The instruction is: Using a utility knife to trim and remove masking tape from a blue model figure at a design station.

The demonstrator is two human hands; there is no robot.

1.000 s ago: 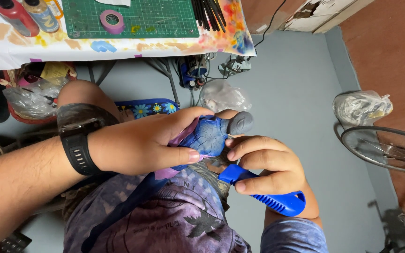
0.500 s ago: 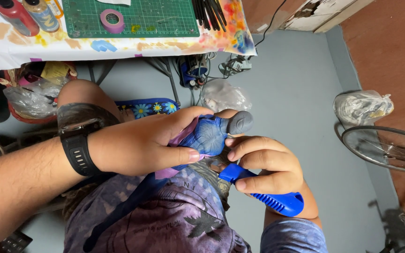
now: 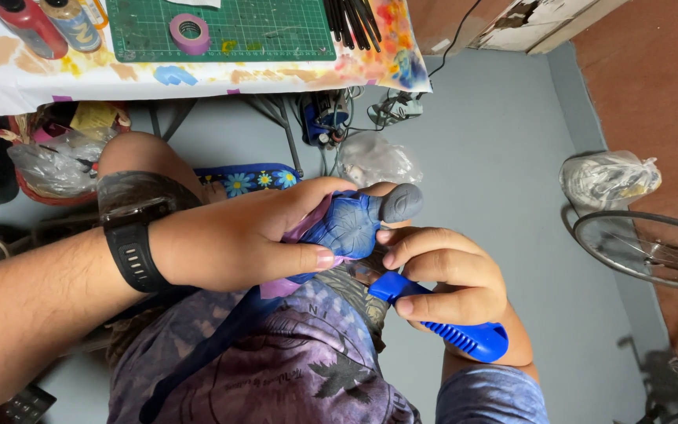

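My left hand point(image 3: 237, 239) wraps around a blue clay figure point(image 3: 351, 224) with carved leaf-like lines and a grey rounded tip, held over my lap. A lilac piece of material shows under my fingers. My right hand point(image 3: 449, 275) grips a blue-handled cutting tool point(image 3: 453, 334), its front end tucked under the figure, and its fingertips touch the figure's side. A black watch sits on my left wrist.
A paint-stained table point(image 3: 198, 67) at the top holds a green cutting mat point(image 3: 237, 27), a pink tape roll point(image 3: 190, 33), black sticks and paint bottles. Under it lie plastic bags, cables and a flowered blue sandal point(image 3: 256, 179). A bicycle wheel point(image 3: 645, 247) stands at right.
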